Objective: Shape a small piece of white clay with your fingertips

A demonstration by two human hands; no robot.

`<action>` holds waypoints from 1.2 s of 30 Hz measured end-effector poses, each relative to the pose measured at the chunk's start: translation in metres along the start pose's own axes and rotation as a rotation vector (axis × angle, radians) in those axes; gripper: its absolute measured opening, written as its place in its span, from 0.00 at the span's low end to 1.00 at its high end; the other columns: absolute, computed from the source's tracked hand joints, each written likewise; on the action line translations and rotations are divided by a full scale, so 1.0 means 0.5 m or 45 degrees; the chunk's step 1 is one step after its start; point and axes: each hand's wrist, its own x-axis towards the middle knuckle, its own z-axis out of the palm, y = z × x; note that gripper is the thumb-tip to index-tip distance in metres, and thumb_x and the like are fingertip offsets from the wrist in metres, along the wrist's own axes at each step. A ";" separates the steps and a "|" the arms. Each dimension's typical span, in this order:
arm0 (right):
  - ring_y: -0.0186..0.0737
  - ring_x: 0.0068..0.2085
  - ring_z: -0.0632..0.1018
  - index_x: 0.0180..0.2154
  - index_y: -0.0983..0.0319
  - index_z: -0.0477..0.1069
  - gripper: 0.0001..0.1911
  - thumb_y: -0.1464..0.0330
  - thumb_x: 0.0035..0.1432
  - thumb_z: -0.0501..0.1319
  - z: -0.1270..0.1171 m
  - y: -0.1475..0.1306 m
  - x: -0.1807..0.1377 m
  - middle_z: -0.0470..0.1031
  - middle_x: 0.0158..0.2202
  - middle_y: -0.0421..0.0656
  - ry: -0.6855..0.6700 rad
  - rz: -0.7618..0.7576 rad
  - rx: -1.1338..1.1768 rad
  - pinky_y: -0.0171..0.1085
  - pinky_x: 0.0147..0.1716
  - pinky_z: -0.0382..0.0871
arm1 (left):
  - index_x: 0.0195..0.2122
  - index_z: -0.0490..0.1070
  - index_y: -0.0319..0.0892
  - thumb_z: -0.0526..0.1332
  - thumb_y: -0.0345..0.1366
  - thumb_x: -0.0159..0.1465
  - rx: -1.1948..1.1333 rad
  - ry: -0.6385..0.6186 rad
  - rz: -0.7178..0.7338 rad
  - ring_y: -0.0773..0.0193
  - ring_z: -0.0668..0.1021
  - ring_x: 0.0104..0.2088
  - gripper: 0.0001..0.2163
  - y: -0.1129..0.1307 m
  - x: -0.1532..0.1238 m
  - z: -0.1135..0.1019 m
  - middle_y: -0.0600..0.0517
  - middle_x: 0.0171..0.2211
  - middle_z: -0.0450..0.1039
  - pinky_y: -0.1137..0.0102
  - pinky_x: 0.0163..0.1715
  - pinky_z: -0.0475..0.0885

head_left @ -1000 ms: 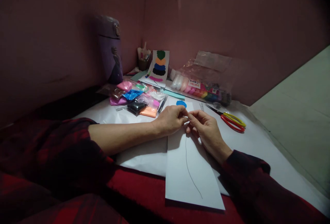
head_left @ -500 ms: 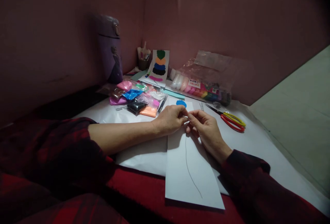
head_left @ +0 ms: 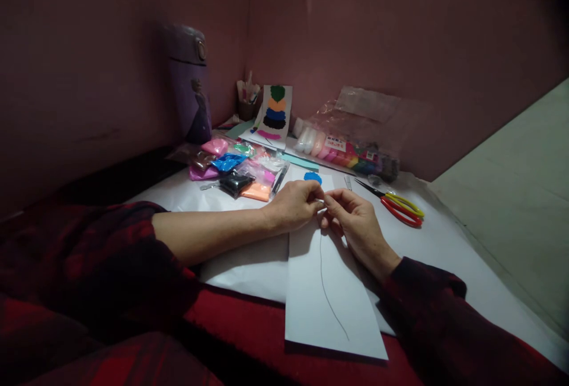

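Above the upper part of a white card [head_left: 329,303], my left hand [head_left: 296,205] and my right hand [head_left: 353,214] meet, thumbs and fingertips pinched close together. A tiny pale bit shows at the fingertips of my left hand; it is too small to name. Whatever my right hand pinches is hidden by its fingers. The card bears a long curved drawn line running down from under my hands. Just beyond my fingers, a blue patch [head_left: 312,178] covers the card's far end.
Packets of coloured clay [head_left: 235,181] lie left of the card. Scissors [head_left: 400,207] with red and yellow handles lie on the right. Behind are a plastic bag of coloured packs [head_left: 338,149], a colour-patched card [head_left: 276,116], and a purple bottle [head_left: 191,89] by the wall.
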 end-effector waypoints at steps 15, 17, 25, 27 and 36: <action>0.30 0.16 0.70 0.31 0.64 0.70 0.16 0.57 0.52 0.67 0.000 -0.005 -0.001 0.70 0.16 0.36 0.009 0.002 -0.032 0.28 0.13 0.59 | 0.31 0.72 0.39 0.59 0.33 0.59 0.033 0.002 -0.024 0.70 0.71 0.23 0.04 0.006 -0.002 -0.003 0.56 0.19 0.67 0.73 0.27 0.64; 0.30 0.16 0.70 0.31 0.64 0.70 0.15 0.58 0.53 0.67 0.000 -0.004 -0.001 0.70 0.16 0.37 0.003 0.000 -0.033 0.27 0.13 0.58 | 0.31 0.72 0.38 0.59 0.33 0.59 0.027 -0.003 -0.027 0.70 0.70 0.23 0.04 0.006 -0.002 -0.003 0.56 0.19 0.67 0.74 0.27 0.63; 0.30 0.16 0.70 0.31 0.64 0.70 0.16 0.57 0.53 0.67 -0.001 -0.005 -0.001 0.71 0.16 0.37 0.001 0.009 -0.041 0.27 0.13 0.58 | 0.31 0.72 0.38 0.59 0.32 0.59 0.025 0.007 -0.017 0.70 0.70 0.23 0.04 0.002 0.001 -0.001 0.56 0.19 0.67 0.74 0.26 0.63; 0.30 0.16 0.70 0.31 0.63 0.70 0.16 0.57 0.52 0.67 -0.001 -0.004 -0.001 0.70 0.16 0.37 0.003 0.004 -0.044 0.28 0.13 0.58 | 0.30 0.71 0.38 0.59 0.32 0.59 0.031 0.006 -0.012 0.71 0.70 0.23 0.04 0.002 0.000 -0.001 0.57 0.19 0.67 0.74 0.27 0.63; 0.31 0.15 0.70 0.32 0.63 0.70 0.17 0.56 0.53 0.67 -0.001 -0.002 -0.001 0.70 0.15 0.37 0.012 0.008 -0.062 0.27 0.12 0.56 | 0.30 0.71 0.38 0.59 0.32 0.59 0.035 0.004 -0.017 0.71 0.70 0.23 0.03 0.002 -0.001 -0.001 0.57 0.20 0.67 0.73 0.27 0.63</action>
